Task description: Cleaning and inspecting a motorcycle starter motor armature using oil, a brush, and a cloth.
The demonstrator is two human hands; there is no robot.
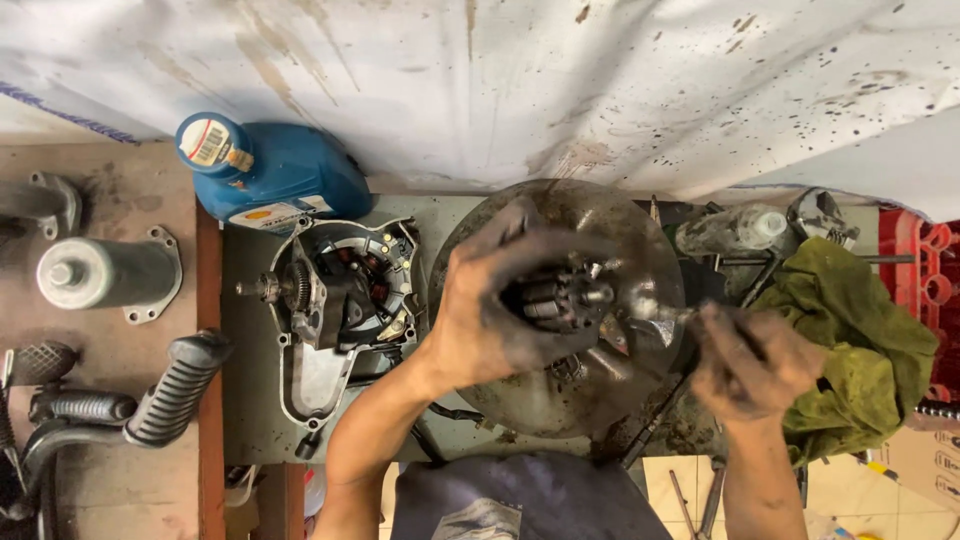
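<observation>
Centrally, just right of mid-frame, the left hand (500,310) is wrapped around a small motor core (560,298) with copper-coloured windings and a short metal shaft; the fingers close snugly over its left end. Hand and core sit above a round, grimy metal pan (560,400) on the workbench (245,400).

Right hand (755,360), centre-right of the frame, pinches a thin metal tool (665,313) between thumb and fingertips, a narrow grip. The tool's tip points left and lies just beside the core's shaft end; whether it touches is unclear because of blur. Both hands are black with grease.

Left of the pan, mid-frame: an open engine side cover (340,300) lying on the bench, with a coil ring inside and a small gear shaft sticking out to the left.

Upper left: a blue oil bottle (270,175) lying on its side, cap toward the left, just above the cover.

Far left: a grey metal cylinder (105,272) with mounting ears; below it, ribbed rubber footpegs (180,385) on dark metal arms.

Right side: an olive-green rag (860,340) bunched behind the right hand. Above it, upper right, a dirty clear bottle (735,230) on its side among metal parts.

Top of frame: a white, stained sheet (500,80) hanging down behind the bench.
</observation>
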